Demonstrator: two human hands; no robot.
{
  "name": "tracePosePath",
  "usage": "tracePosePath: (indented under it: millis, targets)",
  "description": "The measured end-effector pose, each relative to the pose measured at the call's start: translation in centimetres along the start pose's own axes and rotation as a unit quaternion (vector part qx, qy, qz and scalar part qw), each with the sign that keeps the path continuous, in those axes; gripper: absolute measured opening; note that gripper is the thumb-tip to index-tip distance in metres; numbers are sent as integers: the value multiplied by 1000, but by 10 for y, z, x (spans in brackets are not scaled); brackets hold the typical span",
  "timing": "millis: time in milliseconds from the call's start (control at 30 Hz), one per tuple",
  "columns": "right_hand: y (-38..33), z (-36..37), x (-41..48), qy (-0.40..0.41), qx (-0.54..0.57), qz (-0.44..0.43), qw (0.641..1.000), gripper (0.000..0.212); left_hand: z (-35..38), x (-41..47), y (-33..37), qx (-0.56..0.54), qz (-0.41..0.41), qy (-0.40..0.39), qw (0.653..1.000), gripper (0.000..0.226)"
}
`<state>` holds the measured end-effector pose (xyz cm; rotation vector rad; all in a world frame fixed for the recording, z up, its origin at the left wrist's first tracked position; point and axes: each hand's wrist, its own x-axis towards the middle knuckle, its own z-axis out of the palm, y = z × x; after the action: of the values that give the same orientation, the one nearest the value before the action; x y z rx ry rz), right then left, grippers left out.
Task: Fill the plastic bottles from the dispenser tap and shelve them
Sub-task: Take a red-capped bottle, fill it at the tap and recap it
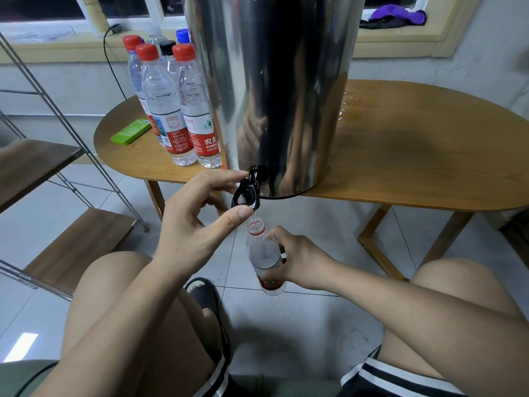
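A tall steel dispenser stands on the wooden table, its black tap overhanging the front edge. My left hand pinches the tap lever between thumb and fingers. A thin stream of water runs from the tap into an uncapped plastic bottle with a red neck ring. My right hand grips that bottle from the right, just under the spout. Water drips from the bottle's base toward the floor. Several capped bottles stand on the table left of the dispenser.
A green flat case lies on the table's left end. Spilled water wets the table right of the dispenser. A metal-framed shelf with wooden boards stands at the left. My knees and a black slipper are below on tiled floor.
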<state>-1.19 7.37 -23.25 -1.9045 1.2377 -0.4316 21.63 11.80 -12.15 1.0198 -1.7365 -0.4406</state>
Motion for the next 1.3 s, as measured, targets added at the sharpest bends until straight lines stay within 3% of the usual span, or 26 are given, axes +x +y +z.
tracePosePath:
  millis: [1300]
  targets:
    - [-2,-1,-1,-4,-7,-1,1000,60,0,0,0,-3,-2,-2,1000,48]
